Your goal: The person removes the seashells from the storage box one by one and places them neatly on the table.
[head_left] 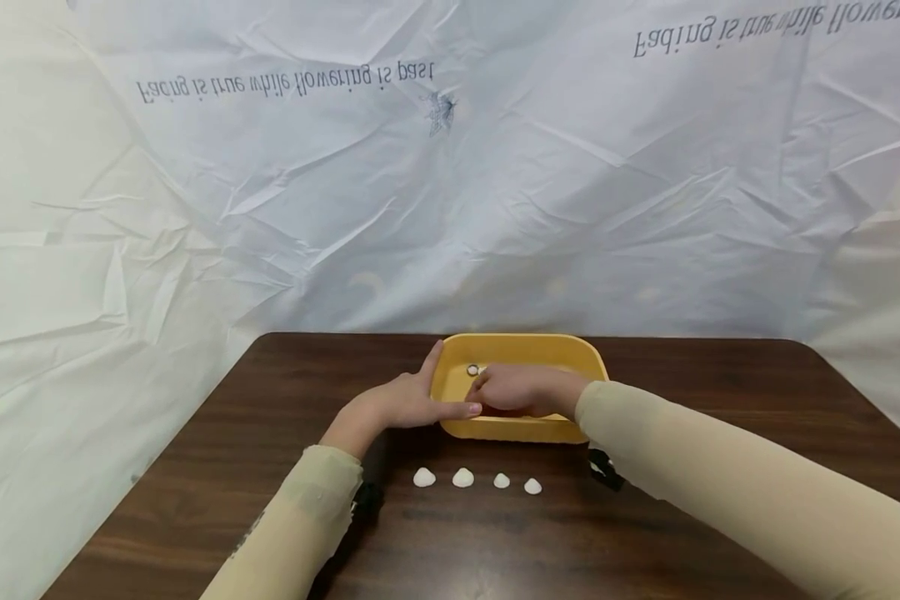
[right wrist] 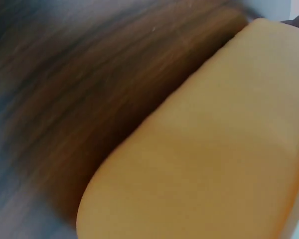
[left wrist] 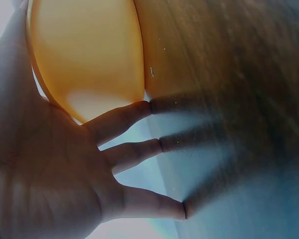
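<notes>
A yellow plastic basin (head_left: 522, 430) stands near the table's far edge. Against its left side rests my left hand (head_left: 407, 401), thumb stretched along the front and index finger up beside the left rim. In the left wrist view, the straight, spread fingers (left wrist: 134, 152) reach down to the tabletop beside the basin's wall (left wrist: 89, 59). My right hand (head_left: 512, 388) dips inside the basin with bent fingers; the fingertips are hidden, and I cannot tell whether they hold anything. Just beyond it, a small whitish shell-like piece (head_left: 472, 369) lies on the basin floor.
Several small white shell-like pieces, one at the left end (head_left: 423, 477) and one at the right (head_left: 532, 486), lie in a row before the basin. The dark wooden table (head_left: 682, 533) backs onto a wrinkled white sheet (head_left: 495, 208) with printed lettering.
</notes>
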`<move>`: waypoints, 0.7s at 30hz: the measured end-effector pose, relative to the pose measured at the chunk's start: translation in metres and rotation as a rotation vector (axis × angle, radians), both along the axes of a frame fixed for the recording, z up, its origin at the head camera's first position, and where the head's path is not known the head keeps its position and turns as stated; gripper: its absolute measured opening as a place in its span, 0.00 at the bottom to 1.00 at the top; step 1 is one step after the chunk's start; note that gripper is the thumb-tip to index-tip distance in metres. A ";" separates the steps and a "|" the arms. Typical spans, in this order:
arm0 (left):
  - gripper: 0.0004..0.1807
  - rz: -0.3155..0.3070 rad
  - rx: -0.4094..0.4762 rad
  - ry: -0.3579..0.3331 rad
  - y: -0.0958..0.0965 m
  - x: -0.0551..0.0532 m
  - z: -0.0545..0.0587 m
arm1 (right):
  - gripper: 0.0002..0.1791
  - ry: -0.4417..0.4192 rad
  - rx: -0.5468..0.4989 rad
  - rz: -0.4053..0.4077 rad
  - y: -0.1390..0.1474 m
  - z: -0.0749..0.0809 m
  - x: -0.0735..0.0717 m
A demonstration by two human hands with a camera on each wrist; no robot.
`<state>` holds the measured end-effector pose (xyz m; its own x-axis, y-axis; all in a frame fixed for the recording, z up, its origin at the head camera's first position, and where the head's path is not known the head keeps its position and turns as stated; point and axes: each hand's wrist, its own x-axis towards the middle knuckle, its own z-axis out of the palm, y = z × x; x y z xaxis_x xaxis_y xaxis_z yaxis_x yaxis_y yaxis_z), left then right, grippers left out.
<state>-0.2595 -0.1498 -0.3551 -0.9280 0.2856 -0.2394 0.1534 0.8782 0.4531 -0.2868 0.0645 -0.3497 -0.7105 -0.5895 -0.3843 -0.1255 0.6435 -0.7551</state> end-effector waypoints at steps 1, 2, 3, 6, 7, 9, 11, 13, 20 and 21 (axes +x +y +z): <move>0.74 -0.003 0.000 -0.001 0.000 0.000 0.000 | 0.17 -0.004 -0.018 -0.007 -0.003 -0.001 0.000; 0.74 -0.005 0.001 -0.001 0.000 0.000 0.000 | 0.18 -0.012 -0.037 -0.017 -0.005 -0.002 0.000; 0.74 -0.006 0.002 -0.002 0.000 0.000 0.000 | 0.18 -0.030 -0.059 -0.032 -0.008 -0.003 0.000; 0.74 -0.004 0.001 -0.003 0.000 0.000 0.000 | 0.21 -0.092 -0.138 -0.087 -0.011 -0.002 -0.002; 0.75 -0.004 0.000 -0.002 0.000 0.000 -0.001 | 0.22 -0.104 -0.163 -0.110 -0.011 -0.002 -0.004; 0.75 0.000 0.002 0.002 0.000 0.000 -0.001 | 0.24 -0.090 -0.199 -0.156 -0.009 0.000 -0.008; 0.75 0.005 0.006 0.004 0.000 0.000 -0.002 | 0.24 -0.037 -0.196 -0.196 -0.004 0.004 -0.013; 0.75 0.013 0.012 0.000 -0.001 0.000 -0.002 | 0.24 0.021 -0.171 -0.227 0.003 0.006 -0.019; 0.75 0.027 0.020 -0.013 0.000 0.003 0.002 | 0.22 0.088 -0.073 -0.257 0.025 0.007 -0.030; 0.75 0.027 0.018 -0.011 -0.001 0.003 0.002 | 0.23 0.111 -0.055 -0.242 0.026 0.008 -0.030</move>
<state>-0.2566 -0.1504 -0.3530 -0.9327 0.2650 -0.2445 0.1251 0.8738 0.4700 -0.3169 0.0900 -0.3421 -0.8692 -0.4152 -0.2684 -0.0568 0.6232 -0.7800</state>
